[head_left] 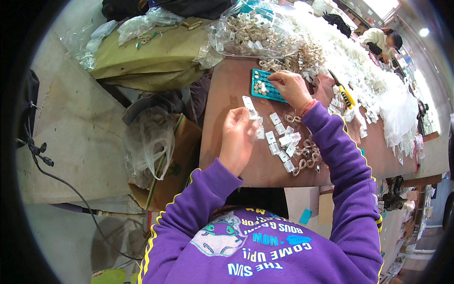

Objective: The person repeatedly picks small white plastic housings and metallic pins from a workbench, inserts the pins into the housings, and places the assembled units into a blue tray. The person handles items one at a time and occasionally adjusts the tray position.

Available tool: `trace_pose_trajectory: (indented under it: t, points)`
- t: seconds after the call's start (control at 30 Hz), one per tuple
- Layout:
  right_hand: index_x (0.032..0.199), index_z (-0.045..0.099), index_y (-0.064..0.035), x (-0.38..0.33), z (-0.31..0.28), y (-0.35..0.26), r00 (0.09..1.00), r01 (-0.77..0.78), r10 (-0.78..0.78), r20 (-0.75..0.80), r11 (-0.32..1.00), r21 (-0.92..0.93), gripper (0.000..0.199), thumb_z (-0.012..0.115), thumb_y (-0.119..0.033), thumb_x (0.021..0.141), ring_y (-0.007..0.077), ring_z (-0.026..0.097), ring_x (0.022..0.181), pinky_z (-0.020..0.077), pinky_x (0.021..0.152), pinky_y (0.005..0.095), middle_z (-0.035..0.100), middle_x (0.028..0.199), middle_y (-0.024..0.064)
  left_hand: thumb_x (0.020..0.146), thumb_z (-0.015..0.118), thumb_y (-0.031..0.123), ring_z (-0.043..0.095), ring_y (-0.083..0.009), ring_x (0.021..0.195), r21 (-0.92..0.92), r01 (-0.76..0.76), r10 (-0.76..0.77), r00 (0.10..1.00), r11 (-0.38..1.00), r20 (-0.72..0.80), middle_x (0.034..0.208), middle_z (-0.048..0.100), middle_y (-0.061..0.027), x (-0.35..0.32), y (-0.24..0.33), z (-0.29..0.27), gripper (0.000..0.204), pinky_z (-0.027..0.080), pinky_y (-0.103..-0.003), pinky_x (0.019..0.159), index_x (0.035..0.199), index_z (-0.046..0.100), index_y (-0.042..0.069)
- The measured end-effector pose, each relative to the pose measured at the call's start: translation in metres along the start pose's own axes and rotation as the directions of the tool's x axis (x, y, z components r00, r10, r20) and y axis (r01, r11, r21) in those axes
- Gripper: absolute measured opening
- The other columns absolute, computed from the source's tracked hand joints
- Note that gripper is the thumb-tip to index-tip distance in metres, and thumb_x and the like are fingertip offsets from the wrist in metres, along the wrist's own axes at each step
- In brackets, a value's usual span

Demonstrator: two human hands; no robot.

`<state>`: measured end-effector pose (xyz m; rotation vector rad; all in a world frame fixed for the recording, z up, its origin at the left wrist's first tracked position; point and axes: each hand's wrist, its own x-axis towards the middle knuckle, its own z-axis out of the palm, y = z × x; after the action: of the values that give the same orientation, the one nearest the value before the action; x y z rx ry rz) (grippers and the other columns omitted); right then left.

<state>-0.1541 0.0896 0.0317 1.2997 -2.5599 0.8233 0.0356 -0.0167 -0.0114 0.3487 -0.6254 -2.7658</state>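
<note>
My left hand (pixel 236 135) is closed on a small white plastic case (pixel 249 105), which sticks up past the fingertips above the table's near left part. My right hand (pixel 292 89) reaches over a teal ridged tray (pixel 272 94) of small round silvery button cells (pixel 260 88). Its thumb and fingers are pinched together at the tray; whatever they may hold is too small to make out. Between the hands and my body lie several more white cases (pixel 283 142), some linked in strips, beside coils of thin wire (pixel 307 154).
Yellow-handled pliers (pixel 347 96) lie right of my right hand. Behind the tray stands a clear bag (pixel 250 35) of wired pieces. A large white heap (pixel 364 71) covers the table's right side; a co-worker (pixel 378 40) sits beyond. A cardboard box (pixel 184 156) stands left of the table.
</note>
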Motion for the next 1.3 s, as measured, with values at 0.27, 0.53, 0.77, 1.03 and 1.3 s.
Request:
trace_pose_trajectory:
  t: [0.27,0.53,0.77,1.03,1.3]
  points:
    - [0.084,0.070,-0.0063,0.013,0.015,0.005,0.995,-0.024,0.025,0.100,1.000,-0.014,0.010,0.070,-0.013,0.077,0.0312,0.066,0.082,0.0515,0.075,0.0395,0.066,0.086,0.0117,0.098,0.058,0.016,0.054,-0.0101,0.070,-0.027,0.085,-0.087,0.992,0.996,-0.086,0.090,0.059,-0.0019,-0.001,0.006,0.009,0.011,0.046,-0.022,0.061,0.103,0.051,0.009]
    - [0.089,0.071,-0.0021,0.043,0.021,0.023,0.992,-0.074,0.060,0.108,0.988,0.134,0.016,0.070,-0.009,0.074,0.0255,0.069,0.074,0.0540,0.071,0.0336,0.070,0.081,0.0142,0.099,0.057,0.019,0.054,-0.0057,0.068,0.000,0.053,-0.053,0.999,0.999,0.004,0.093,0.061,-0.0035,0.000,0.003,0.002,0.013,0.042,-0.016,0.054,0.105,0.052,0.008]
    - [0.088,0.073,-0.0049,0.049,0.027,0.021,0.988,-0.098,0.088,0.126,0.992,0.080,0.016,0.073,-0.012,0.073,0.0250,0.069,0.072,0.0539,0.069,0.0332,0.070,0.079,0.0142,0.099,0.056,0.018,0.055,-0.0064,0.070,0.017,0.088,-0.088,0.996,0.996,0.015,0.104,0.065,-0.0094,0.000,0.005,0.003,0.015,0.041,-0.016,0.054,0.109,0.052,0.007]
    - [0.084,0.069,0.0015,-0.014,-0.025,-0.046,0.992,-0.103,0.050,0.118,0.853,0.512,0.009,0.073,-0.004,0.077,0.0098,0.063,0.071,0.0507,0.064,0.0246,0.066,0.080,0.0065,0.099,0.057,0.020,0.061,-0.0104,0.086,0.056,0.113,-0.114,0.993,0.992,0.017,0.109,0.065,-0.0072,0.000,0.006,0.005,0.018,0.043,-0.018,0.057,0.112,0.054,0.009]
    - [0.085,0.067,-0.0018,-0.057,-0.016,-0.091,0.983,0.160,-0.138,-0.117,0.967,0.198,0.009,0.070,0.001,0.077,0.0220,0.065,0.070,0.0524,0.061,0.0300,0.062,0.083,0.0097,0.096,0.060,0.013,0.062,-0.0126,0.087,0.110,0.104,-0.103,0.995,0.989,-0.008,0.101,0.063,-0.0007,-0.002,0.000,0.004,0.013,0.047,-0.021,0.062,0.109,0.058,0.010]
